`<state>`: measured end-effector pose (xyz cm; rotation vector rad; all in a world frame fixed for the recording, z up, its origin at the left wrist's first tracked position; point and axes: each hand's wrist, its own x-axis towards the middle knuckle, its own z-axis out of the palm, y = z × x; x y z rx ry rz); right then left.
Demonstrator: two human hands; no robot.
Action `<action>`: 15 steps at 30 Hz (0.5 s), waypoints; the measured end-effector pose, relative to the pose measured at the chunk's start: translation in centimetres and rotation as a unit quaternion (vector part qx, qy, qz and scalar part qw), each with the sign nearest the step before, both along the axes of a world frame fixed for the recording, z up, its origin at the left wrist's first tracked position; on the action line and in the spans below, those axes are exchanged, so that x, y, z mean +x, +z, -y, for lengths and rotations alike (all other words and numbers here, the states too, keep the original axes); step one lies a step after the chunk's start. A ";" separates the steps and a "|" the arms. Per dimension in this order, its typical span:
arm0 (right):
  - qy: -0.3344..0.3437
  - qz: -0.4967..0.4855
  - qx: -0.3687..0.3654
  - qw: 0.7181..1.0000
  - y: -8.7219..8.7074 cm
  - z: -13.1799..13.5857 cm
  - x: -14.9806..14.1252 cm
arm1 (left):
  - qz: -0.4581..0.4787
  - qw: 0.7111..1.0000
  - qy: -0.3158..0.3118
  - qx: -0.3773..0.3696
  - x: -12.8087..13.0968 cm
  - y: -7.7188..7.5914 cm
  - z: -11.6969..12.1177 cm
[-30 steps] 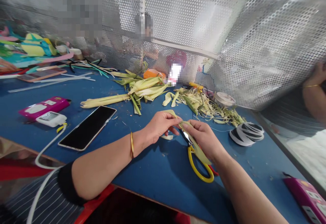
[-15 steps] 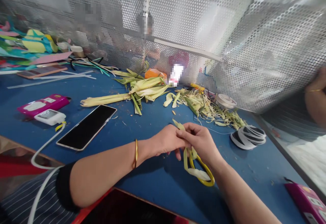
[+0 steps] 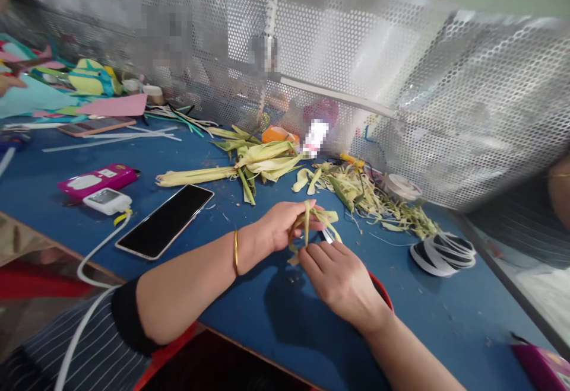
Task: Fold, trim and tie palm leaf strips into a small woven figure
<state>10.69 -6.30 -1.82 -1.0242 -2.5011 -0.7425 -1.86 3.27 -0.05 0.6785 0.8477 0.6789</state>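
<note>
A pale green corn husk strip [image 3: 307,218] is held looped between both hands above the blue table [image 3: 249,281], toward its near edge. By the left hand [image 3: 285,225], the upper part of the strip is pinched, with a gold bangle [image 3: 236,253] worn on the wrist. The lower part is pinched by the right hand [image 3: 341,281], its fingers curled and its thumb hidden. Scissors [image 3: 328,235] are largely covered by the right hand; only part of a blade and a red handle can be seen.

Toward the far edge, a bunch of corn husks [image 3: 269,159] is laid, with husk scraps [image 3: 356,186] heaped to its right. A coil of white ribbon [image 3: 443,254] is set near the right edge. On the left part of the table, a smartphone [image 3: 164,222] is laid face up, its screen dark, near a magenta device [image 3: 98,180]. The far edge is bordered by a perforated panel [image 3: 338,41].
</note>
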 end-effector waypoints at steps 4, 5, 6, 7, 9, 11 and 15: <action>-0.028 -0.001 -0.010 1.000 -0.8 -0.9 0.4 | 0.054 0.997 -0.003 -0.048 -0.4 0.1 -0.4; -0.029 -0.008 -0.022 0.999 -0.8 -1.1 0.5 | 0.061 0.997 -0.006 -0.054 -0.5 0.0 -0.4; -0.024 -0.018 -0.035 0.999 -0.8 -1.1 0.7 | 0.065 0.996 -0.007 -0.056 -0.5 0.0 -0.3; -0.015 -0.031 -0.043 0.999 -0.7 -1.0 0.8 | 0.066 0.996 -0.010 -0.054 -0.5 0.1 -0.2; 0.000 -0.061 -0.027 0.998 -0.4 -0.8 0.9 | 0.065 0.997 -0.010 -0.040 -0.4 0.1 0.1; -0.012 -0.068 0.018 0.997 -0.1 -0.5 0.8 | 0.061 0.998 -0.010 -0.023 -0.2 0.1 0.5; -0.050 -0.007 0.058 0.997 -0.2 -0.5 0.2 | 0.068 0.997 -0.019 0.019 0.4 -0.6 1.6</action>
